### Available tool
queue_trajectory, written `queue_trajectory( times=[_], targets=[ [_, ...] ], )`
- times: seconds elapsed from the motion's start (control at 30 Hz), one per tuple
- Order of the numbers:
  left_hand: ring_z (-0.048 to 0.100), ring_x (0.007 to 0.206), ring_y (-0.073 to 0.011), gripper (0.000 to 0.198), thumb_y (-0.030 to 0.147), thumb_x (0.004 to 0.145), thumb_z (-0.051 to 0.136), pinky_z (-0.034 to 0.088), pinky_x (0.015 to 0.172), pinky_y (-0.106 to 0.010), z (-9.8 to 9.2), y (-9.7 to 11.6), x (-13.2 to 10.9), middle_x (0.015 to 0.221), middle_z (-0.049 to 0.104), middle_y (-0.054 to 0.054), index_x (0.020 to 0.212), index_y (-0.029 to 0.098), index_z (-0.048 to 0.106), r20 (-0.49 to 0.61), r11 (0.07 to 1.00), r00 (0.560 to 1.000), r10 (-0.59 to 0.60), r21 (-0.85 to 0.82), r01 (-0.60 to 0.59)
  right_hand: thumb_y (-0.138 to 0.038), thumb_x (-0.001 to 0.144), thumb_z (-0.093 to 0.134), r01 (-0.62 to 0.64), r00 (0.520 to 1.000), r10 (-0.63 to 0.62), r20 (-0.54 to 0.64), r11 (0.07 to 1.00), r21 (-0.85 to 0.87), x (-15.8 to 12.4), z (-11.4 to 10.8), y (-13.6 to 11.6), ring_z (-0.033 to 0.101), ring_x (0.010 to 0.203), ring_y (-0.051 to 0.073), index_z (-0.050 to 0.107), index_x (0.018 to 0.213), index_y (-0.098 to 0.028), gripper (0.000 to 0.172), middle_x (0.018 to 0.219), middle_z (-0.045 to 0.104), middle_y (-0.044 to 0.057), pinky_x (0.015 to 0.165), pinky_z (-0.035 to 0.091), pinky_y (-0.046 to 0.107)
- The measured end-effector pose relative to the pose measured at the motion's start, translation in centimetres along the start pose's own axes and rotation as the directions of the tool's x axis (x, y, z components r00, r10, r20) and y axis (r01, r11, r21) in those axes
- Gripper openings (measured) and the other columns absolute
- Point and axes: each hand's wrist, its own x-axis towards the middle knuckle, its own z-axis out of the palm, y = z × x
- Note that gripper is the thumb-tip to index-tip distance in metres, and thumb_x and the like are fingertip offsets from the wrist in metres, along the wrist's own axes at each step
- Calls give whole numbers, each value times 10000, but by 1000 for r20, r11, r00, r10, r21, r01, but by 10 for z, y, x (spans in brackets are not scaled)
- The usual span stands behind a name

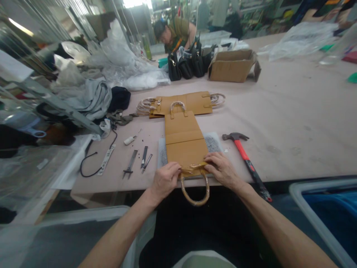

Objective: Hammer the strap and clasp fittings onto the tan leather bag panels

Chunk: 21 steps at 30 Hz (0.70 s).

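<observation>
A tan leather bag panel [184, 136] lies lengthwise before me, one wrapped handle at its far end and another handle [195, 203] hanging over the table edge. Across the near end runs a narrow tan strap [198, 165], partly in clear film. My left hand [167, 178] is closed, fingertips pinching the strap's left end by the panel's edge. At the right end, my right hand [221, 168] pinches the strap between thumb and fingers. Beneath the panel is a speckled slab [213, 143], mostly covered.
Behind lie stacked tan bag panels [192, 102]. A claw hammer [244, 152] is on the right; a caliper-like tool [130, 163] and slim metal tools [144, 157] on the left. Farther back are black bags [185, 65], a cardboard box [232, 67] and a bent-over person [178, 33].
</observation>
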Motion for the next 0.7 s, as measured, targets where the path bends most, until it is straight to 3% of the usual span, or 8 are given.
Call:
queue_trajectory(
  times=[0.13, 0.33, 0.5, 0.6, 0.7],
  targets=[
    [695, 985, -203, 134, 156, 974, 569, 567, 884, -327, 11, 17, -2, 1055, 728, -82, 926, 194, 689, -23, 993, 996, -86, 75, 87, -258, 917, 649, -11, 1000, 11, 24, 1000, 24, 3, 0, 1, 631, 994, 237, 714, 966, -222, 89, 1058, 723, 69, 897, 492, 424],
    [631, 964, -248, 125, 67, 846, 654, 545, 888, -413, 20, 21, 12, 980, 685, -84, 858, 176, 714, -77, 966, 970, -230, 102, 238, -273, 853, 700, -67, 993, 60, -100, 995, -72, 5, 14, -3, 590, 885, 250, 635, 845, -211, 90, 948, 701, 67, 832, 458, 436],
    [630, 1004, -233, 138, 65, 812, 687, 562, 920, -405, 11, 11, 13, 1031, 667, -84, 889, 174, 724, -26, 968, 970, -244, -73, 241, -317, 886, 666, 22, 999, -26, -24, 986, -163, 10, 12, -14, 571, 1044, 292, 670, 1169, -221, 299, 1161, 678, 99, 906, 440, 471],
    [633, 1023, -237, 152, 54, 814, 679, 569, 935, -414, 10, 9, 9, 1043, 675, -93, 904, 169, 721, -52, 963, 966, -254, -110, 247, -338, 945, 631, 114, 993, -106, 45, 963, -244, 19, 20, -31, 556, 1055, 297, 703, 1094, -240, 192, 1164, 687, 90, 931, 393, 502],
    [638, 1044, -254, 163, 51, 801, 687, 578, 940, -429, 14, 12, 8, 1062, 687, -105, 902, 175, 718, -113, 959, 955, -273, -113, 260, -292, 985, 570, 132, 990, -120, 70, 970, -205, 28, 36, -43, 567, 959, 259, 713, 993, -240, 152, 1048, 708, 75, 866, 397, 463]
  ],
)
